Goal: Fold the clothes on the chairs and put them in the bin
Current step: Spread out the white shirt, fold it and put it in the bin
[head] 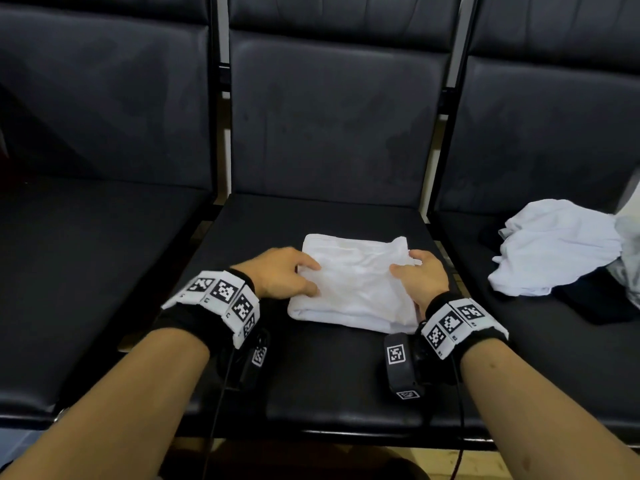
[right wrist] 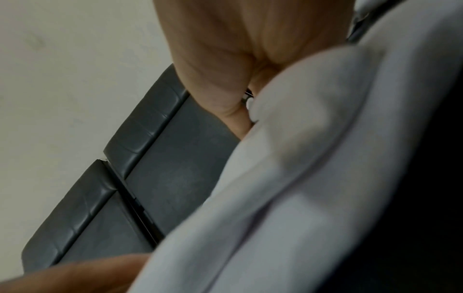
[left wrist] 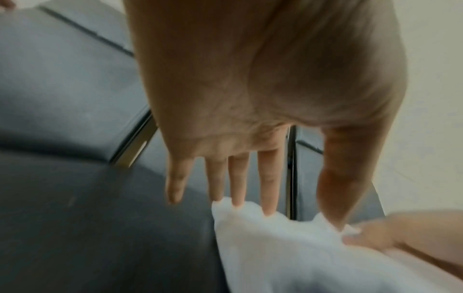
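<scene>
A folded white garment (head: 353, 289) lies flat on the seat of the middle black chair (head: 329, 375). My left hand (head: 284, 271) rests at its left edge. In the left wrist view the left hand's fingers (left wrist: 268, 188) are straight, their tips touching the garment's edge (left wrist: 288, 253). My right hand (head: 420, 277) holds the right edge, thumb on top of the cloth. In the right wrist view the garment (right wrist: 300, 178) bulges up against the right palm (right wrist: 225, 59) and hides the fingers.
On the right chair lies a crumpled white garment (head: 554, 247) over a dark garment (head: 602, 303), with a pale grey piece (head: 630, 258) at the frame edge. The left chair's seat (head: 86, 254) holds nothing. No bin is in view.
</scene>
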`<state>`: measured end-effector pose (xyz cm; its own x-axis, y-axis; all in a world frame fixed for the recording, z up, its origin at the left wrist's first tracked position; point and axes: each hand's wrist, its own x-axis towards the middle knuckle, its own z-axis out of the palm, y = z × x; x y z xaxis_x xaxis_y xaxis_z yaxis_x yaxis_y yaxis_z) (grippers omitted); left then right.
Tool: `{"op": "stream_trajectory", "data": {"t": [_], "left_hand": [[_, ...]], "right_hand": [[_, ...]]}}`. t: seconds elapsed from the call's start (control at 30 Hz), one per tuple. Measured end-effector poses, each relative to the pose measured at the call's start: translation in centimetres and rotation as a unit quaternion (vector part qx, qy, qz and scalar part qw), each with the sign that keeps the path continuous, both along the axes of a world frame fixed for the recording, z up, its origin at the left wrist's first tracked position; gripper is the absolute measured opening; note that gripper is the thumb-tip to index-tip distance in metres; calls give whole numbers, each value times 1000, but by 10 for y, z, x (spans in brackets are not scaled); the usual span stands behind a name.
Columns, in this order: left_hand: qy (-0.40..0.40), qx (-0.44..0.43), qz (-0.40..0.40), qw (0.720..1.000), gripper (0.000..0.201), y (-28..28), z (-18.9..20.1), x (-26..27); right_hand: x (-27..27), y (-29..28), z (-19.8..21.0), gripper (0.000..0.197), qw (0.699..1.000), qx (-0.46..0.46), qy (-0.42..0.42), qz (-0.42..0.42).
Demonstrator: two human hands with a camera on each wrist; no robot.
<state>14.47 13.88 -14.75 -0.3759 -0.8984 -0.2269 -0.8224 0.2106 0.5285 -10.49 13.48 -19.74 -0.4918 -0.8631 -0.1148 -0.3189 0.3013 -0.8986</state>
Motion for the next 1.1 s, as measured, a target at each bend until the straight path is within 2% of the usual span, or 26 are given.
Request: {"op": "stream_trajectory", "data": {"t": [0.1,0.2,0.27,0.33,0.43,0.53,0.63,0.73,0.83,0.9,1.03,1.1], "left_hand": [[47,-10,53,997,40,-7,17,5],[83,2,142,986,23,-15,12,5],[66,33,208,975,25,-19,3,3],[92,90,243,961,26,-21,-5,0],[136,135,244,951,20,-22,-8,-10],[150,153,221,951,15,-20,-7,-19],[140,161,212,954,22,-21,-11,-24],[123,157,210,957,28,-22,-15,-27],[109,143,208,961,31,-24,-17,-30],[105,131,206,964,33,-26,-19,-31],[113,105,209,966,41,-31,-21,-35],[102,92,211,968,45,-32,-22,-39]], "right_hand": [[-4,-2,1,41,999,-2,39,8],[-7,0,0,39,998,18,58,22],[-10,2,-2,39,998,30,57,18],[-12,3,-2,38,998,31,51,20],[-14,5,1,39,998,14,43,36],[-14,8,7,42,998,-14,30,56],[-18,9,11,43,998,-43,10,53],[-27,11,11,44,997,-9,63,39],[-35,16,6,58,992,55,98,48],[-37,18,7,64,991,61,108,43],[-40,19,15,41,986,67,149,-37],[-40,19,18,41,984,107,130,-54]]}}
